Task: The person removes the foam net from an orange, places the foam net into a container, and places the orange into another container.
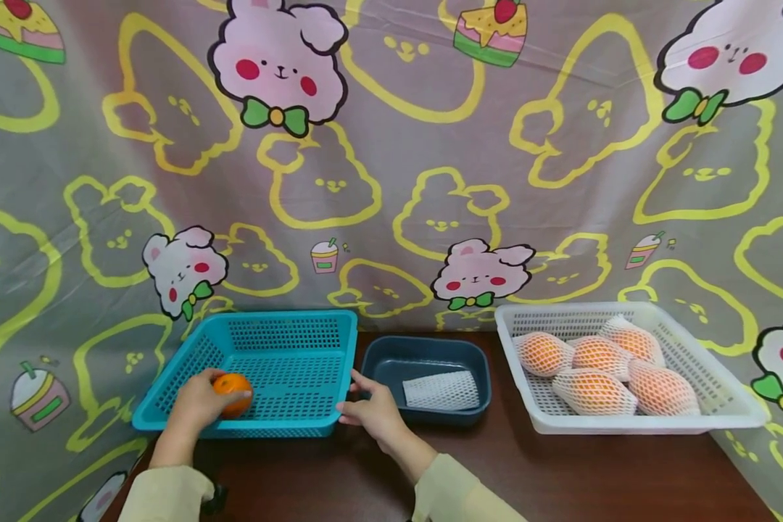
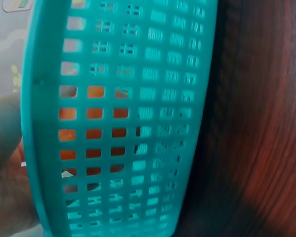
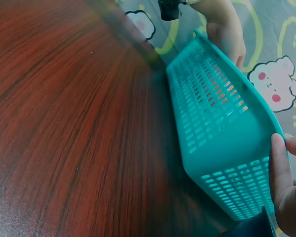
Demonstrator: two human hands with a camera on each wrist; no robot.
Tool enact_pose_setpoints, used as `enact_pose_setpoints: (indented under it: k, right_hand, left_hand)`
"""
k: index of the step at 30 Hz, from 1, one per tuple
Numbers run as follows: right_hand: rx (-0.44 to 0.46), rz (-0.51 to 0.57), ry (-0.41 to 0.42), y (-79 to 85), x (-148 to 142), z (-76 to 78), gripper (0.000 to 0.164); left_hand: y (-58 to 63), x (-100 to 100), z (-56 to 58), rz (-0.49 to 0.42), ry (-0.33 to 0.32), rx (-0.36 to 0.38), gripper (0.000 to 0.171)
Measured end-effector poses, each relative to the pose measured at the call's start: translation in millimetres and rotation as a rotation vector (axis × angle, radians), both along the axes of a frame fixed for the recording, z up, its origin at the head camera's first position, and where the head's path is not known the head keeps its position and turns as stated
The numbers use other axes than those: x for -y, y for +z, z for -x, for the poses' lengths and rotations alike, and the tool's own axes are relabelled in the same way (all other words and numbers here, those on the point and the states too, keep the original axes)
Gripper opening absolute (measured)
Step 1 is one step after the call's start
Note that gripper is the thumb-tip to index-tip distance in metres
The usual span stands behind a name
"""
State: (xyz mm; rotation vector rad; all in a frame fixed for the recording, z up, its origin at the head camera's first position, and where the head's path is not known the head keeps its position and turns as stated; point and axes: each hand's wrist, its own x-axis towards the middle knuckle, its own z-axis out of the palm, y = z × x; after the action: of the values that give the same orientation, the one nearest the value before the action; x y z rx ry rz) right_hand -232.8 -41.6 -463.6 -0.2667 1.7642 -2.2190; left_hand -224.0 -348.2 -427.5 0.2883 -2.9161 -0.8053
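In the head view, my left hand [image 1: 194, 406] reaches over the front of a teal plastic basket [image 1: 287, 384] and holds an orange [image 1: 233, 382] just inside its front left part. Through the slots of the basket wall [image 2: 152, 94], the left wrist view shows patches of the orange [image 2: 94, 113]. My right hand [image 1: 381, 415] grips the basket's front right corner. The right wrist view has the thumb and a finger of that hand [image 3: 288, 197] pinching the rim.
Right of the teal basket is a dark blue tray [image 1: 486, 370] with a white foam net sleeve [image 1: 440, 391] lying in it. A white basket [image 1: 626, 423] farther right holds several foam-netted oranges [image 1: 590, 391]. Behind them hangs a printed curtain [image 1: 391, 145]; below is a dark wooden table [image 1: 561, 478].
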Motion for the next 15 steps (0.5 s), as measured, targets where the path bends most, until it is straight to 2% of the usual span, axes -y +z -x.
enact_pose_setpoints:
  k: [5,15]
  right_hand:
    - [0.006,0.015,0.003,0.0,-0.9,3.0,0.067]
    - [0.007,0.017,0.011,0.4,0.1,1.3,0.067]
  left_hand:
    - [-0.7,3.9,3.9,0.052,0.038,0.026,0.077]
    - [-2.7,7.0,5.8,0.062,0.066,0.09,0.065]
